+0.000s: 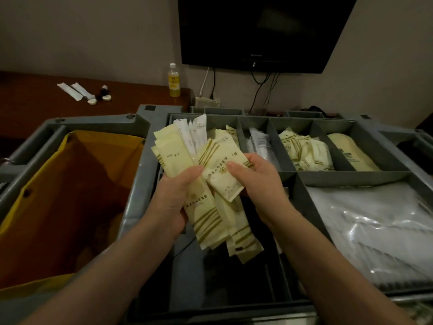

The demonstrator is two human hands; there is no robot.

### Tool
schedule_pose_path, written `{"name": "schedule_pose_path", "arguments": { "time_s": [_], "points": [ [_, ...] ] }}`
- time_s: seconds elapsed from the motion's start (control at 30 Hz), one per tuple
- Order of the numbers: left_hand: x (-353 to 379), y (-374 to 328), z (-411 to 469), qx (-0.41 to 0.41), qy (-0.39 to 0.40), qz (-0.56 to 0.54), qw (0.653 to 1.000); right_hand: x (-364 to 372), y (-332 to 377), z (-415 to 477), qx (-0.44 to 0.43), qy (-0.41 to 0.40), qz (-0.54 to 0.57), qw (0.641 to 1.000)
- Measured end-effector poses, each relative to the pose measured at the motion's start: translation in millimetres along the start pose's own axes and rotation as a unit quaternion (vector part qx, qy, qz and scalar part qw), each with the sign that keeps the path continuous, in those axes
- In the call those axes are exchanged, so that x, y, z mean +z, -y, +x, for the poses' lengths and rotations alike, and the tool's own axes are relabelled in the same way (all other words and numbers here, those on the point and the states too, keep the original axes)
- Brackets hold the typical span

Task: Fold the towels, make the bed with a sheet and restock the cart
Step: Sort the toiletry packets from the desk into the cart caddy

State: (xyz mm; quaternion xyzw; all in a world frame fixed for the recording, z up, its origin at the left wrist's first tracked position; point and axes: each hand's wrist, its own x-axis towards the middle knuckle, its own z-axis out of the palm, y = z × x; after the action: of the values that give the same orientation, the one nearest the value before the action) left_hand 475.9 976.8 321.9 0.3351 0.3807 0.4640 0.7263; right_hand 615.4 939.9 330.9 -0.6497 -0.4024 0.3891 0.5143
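Both hands over the grey cart tray (351,175): left hand (173,195) grips a fan of cream sachets (199,207), right hand (260,184) pinches one. Yellow bag (35,207) left; dark TV (257,31) on the wall behind.

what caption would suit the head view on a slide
Left hand and right hand hold cream sachets over the grey cart tray beside a yellow bag.

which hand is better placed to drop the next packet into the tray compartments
Right, likely. The right hand pinches one short packet and sits nearer the tray compartments; the left hand is full, gripping the bundle of long packets.
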Motion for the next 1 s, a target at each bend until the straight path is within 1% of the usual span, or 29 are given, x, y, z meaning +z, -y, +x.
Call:
{"name": "schedule_pose_path", "arguments": {
  "time_s": [0.07, 0.17, 0.27, 0.37, 0.43, 0.53, 0.67, 0.77, 0.9, 1.0],
  "points": [
    [14.6, -1.3, 3.4, 0.001, 0.005, -0.002, 1.000, -9.8, -1.6, 9.6, 0.022, -0.026, 0.055, 0.998],
    [34.9, -1.3, 10.4, -0.003, 0.016, 0.000, 1.000, -23.8, -0.3, 20.8, 0.013, -0.066, 0.059, 0.996],
    [61.1, 3.5, 19.8, -0.045, 0.014, 0.024, 0.999, -48.6, 6.9, 37.7, 0.012, -0.109, 0.093, 0.990],
    [100.0, 14.8, 24.3, -0.090, 0.016, 0.036, 0.995, -70.8, 13.2, 60.5, 0.028, -0.122, 0.146, 0.981],
    [129.0, 24.3, 25.5, -0.106, 0.015, 0.030, 0.994, -81.7, 15.8, 71.9, 0.027, -0.111, 0.135, 0.984],
    [160.4, 37.4, 28.9, -0.115, -0.021, 0.014, 0.993, -100.9, 17.7, 82.1, 0.002, -0.097, 0.089, 0.991],
    [183.8, 51.3, 31.9, -0.099, -0.032, -0.015, 0.995, -131.8, 16.0, 95.1, -0.020, -0.099, 0.067, 0.993],
    [194.2, 58.3, 29.9, -0.062, -0.027, -0.016, 0.998, -142.6, 9.0, 99.1, -0.004, -0.084, 0.073, 0.994],
    [200.1, 64.6, 28.8, -0.057, -0.019, -0.006, 0.998, -144.4, 3.8, 100.3, 0.068, -0.039, 0.154, 0.985],
    [201.9, 68.3, 31.5, -0.063, -0.016, 0.006, 0.998, -154.9, 3.8, 101.1, 0.140, -0.009, 0.256, 0.956]
  ]
}}
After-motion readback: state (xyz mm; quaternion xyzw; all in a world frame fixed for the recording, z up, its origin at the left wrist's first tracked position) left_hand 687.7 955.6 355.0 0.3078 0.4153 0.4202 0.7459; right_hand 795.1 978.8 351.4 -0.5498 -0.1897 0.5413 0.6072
